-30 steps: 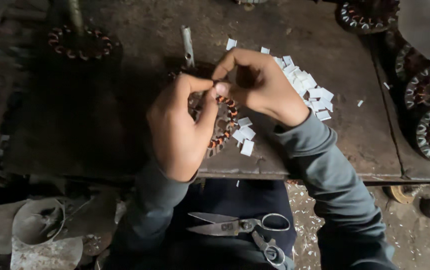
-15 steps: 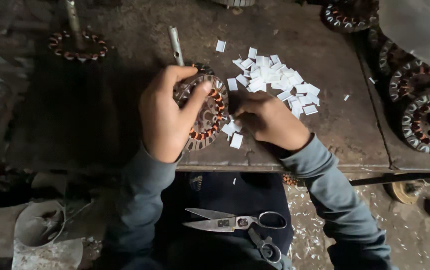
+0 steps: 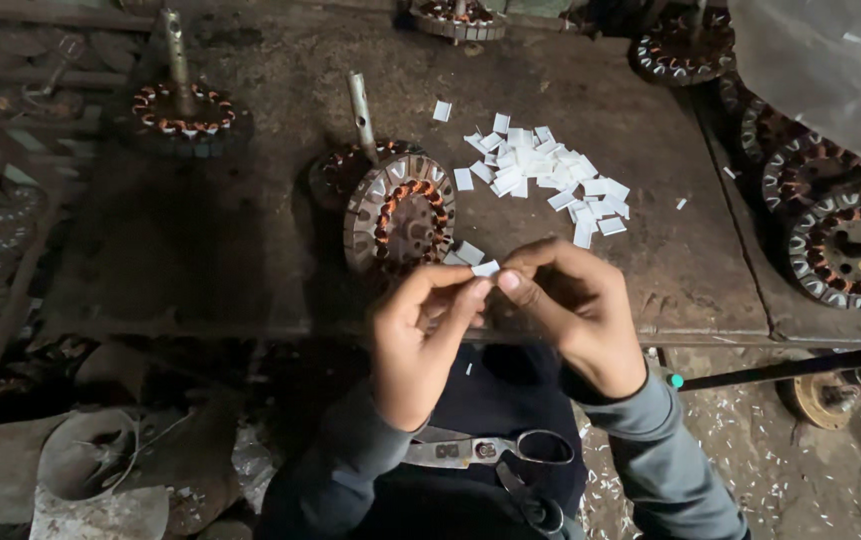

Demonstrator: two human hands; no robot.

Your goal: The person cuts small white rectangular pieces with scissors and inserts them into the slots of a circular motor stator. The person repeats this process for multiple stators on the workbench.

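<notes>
I see the left hand [image 3: 420, 335] and right hand [image 3: 575, 305] pinching one white slip [image 3: 485, 268] between closed fingertips, just in front of the stator [image 3: 400, 212] on the bench [image 3: 250, 240]. Scissors [image 3: 490, 450] lie in the lap.

left hand [image 3: 418, 340] and right hand [image 3: 572, 305]: fingertips pinch one small white paper slip [image 3: 485, 268] between them | motor stator [image 3: 400, 213]: tilted on the dark workbench [image 3: 200, 250], just beyond the left hand | pile of white slips [image 3: 550, 180]: beyond the right hand | scissors [image 3: 495, 452]: on lap, below both hands
</notes>
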